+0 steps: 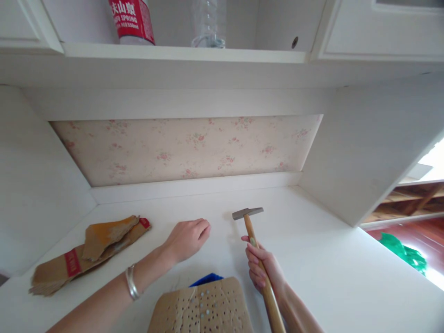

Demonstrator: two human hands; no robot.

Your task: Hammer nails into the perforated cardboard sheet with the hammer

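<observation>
My right hand point(262, 268) is wrapped round the wooden handle of a hammer point(253, 231), whose grey metal head hovers just above the white desk top point(312, 259). My left hand point(189, 237), a silver bangle on its wrist, rests on the desk to the left of the hammer head, fingers curled together and pressed down; whether it pinches anything is hidden. Close to me lies a brown cardboard piece point(203, 307) full of small holes and nail heads, with something blue point(207, 279) under its far edge.
Torn cardboard scraps point(86, 252) with red print lie at the left. A flowered back panel point(187, 148) closes the alcove. On the shelf above stand a red-labelled bottle point(132, 21) and a clear bottle point(208, 23). Something green point(404, 252) lies on the floor at right.
</observation>
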